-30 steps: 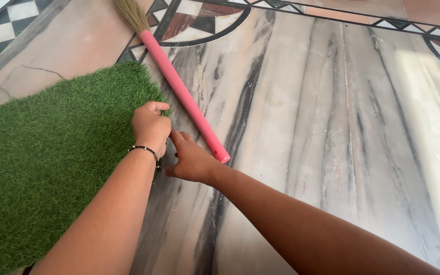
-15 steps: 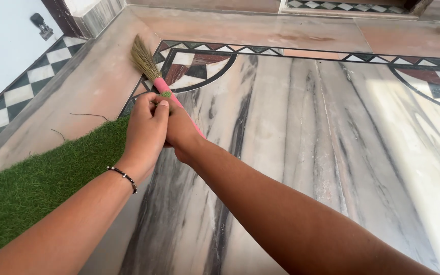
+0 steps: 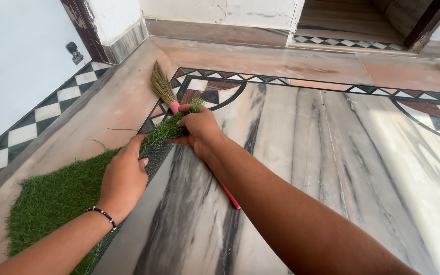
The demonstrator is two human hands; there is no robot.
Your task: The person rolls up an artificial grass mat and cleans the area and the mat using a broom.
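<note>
A green artificial-grass mat [image 3: 52, 198] lies on the marble floor at the lower left, its right edge lifted so the dark mesh backing [image 3: 156, 155] shows. My left hand [image 3: 124, 178] grips that raised edge partway along. My right hand [image 3: 199, 128] grips the mat's far corner, held up off the floor. A broom with a pink handle [image 3: 174, 107] and straw bristles [image 3: 161, 84] lies on the floor under my right arm; its lower handle end pokes out below my forearm.
The streaked marble floor [image 3: 306, 153] has inlaid black, white and red tile borders [image 3: 332, 84]. A white wall with a checkered skirting [image 3: 31, 127] runs along the left. A doorway step [image 3: 347, 43] lies at the back.
The view tilted up toward the wall. My hands, earlier together at the mat's corner, have spread along its edge and lifted it, exposing the backing.
</note>
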